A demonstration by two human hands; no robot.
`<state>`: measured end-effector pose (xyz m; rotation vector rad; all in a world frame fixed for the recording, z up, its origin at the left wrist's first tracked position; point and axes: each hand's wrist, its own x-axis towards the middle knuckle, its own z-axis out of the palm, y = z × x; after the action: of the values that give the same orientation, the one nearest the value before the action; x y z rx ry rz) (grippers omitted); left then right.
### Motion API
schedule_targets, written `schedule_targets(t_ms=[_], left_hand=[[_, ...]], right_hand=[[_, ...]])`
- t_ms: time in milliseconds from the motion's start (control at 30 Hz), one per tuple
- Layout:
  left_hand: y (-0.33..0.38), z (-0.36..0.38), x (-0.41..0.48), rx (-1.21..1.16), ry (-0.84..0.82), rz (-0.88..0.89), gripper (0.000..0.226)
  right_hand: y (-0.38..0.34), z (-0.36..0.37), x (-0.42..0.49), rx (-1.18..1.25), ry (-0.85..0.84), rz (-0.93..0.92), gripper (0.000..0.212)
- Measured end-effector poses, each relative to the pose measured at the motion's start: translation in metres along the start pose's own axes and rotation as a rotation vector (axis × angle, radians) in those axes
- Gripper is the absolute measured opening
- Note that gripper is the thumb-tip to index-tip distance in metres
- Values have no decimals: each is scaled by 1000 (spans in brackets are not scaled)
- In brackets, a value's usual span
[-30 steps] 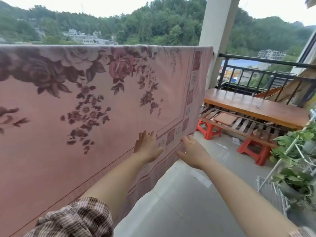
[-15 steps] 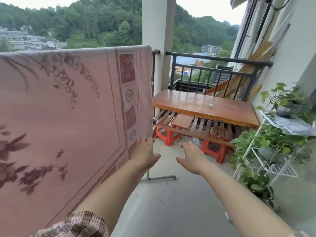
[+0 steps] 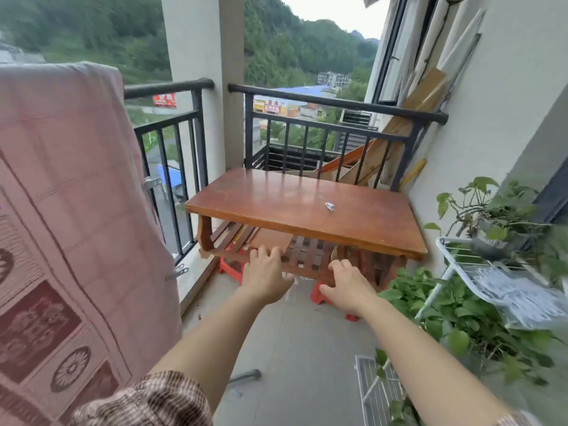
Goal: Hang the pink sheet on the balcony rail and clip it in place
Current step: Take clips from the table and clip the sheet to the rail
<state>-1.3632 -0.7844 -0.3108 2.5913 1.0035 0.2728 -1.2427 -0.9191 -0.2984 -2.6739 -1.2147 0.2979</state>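
The pink sheet with a dark floral border hangs over the black balcony rail at the left and reaches down toward the floor. My left hand and my right hand are stretched out ahead, both empty with fingers apart, clear of the sheet and in front of a low wooden table. A small metal clip lies on the tabletop, beyond my right hand. Another metal clip shows at the sheet's right edge, low down.
Red plastic stools hold the table up. A white pillar splits the railing. Potted green plants on a white wire rack fill the right side. Wooden boards lean in the far corner. Bare concrete floor lies between.
The view has swung right, away from the sheet and toward the table. Both hands have come off the sheet's edge and now hover in front of the table.
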Motion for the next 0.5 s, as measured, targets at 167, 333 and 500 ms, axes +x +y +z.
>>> schedule_targets(t_ms=[167,333,500], left_hand=[[13,20,127,-13,-14,33,52],[9,43,262,-7,-47,70,52],[4,64,371,-21,-124,52,50]], right_hand=[[26,-2,119,33,-19,30,43],[46,-9,249,66,10,76,45],[65,-12,352,98,-26,135,51]])
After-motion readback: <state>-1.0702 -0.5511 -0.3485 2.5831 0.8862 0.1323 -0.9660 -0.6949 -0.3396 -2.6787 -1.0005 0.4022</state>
